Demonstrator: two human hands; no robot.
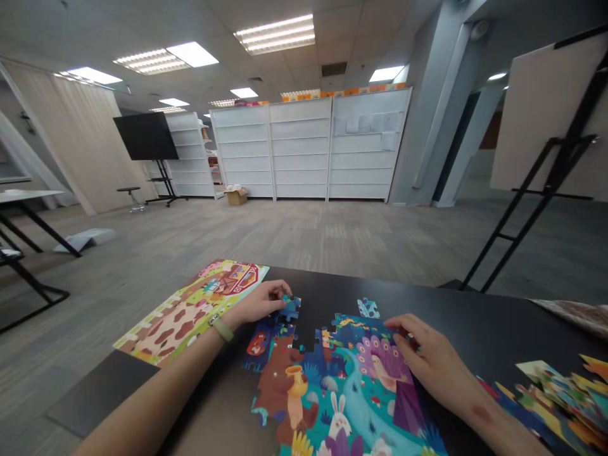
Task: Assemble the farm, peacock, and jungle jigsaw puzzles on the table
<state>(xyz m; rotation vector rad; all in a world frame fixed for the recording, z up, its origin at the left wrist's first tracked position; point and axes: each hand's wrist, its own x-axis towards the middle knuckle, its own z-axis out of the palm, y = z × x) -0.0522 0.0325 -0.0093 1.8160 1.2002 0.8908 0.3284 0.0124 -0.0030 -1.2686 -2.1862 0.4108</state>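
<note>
Left hand (260, 303) stretched forward, I pinch a blue puzzle piece (291, 308) at the far left edge of the animal jigsaw (349, 387); my right hand (427, 349) curls over its right side, and I cannot tell whether it holds anything. A black table (479, 323) lies underneath, grey carpet (289, 231) and white shelves (299, 152) beyond

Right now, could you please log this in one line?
left hand: touching puzzle piece | right hand: at upper right corner of puzzle | pale-blue piece: at far edge | puzzle: incomplete
</note>
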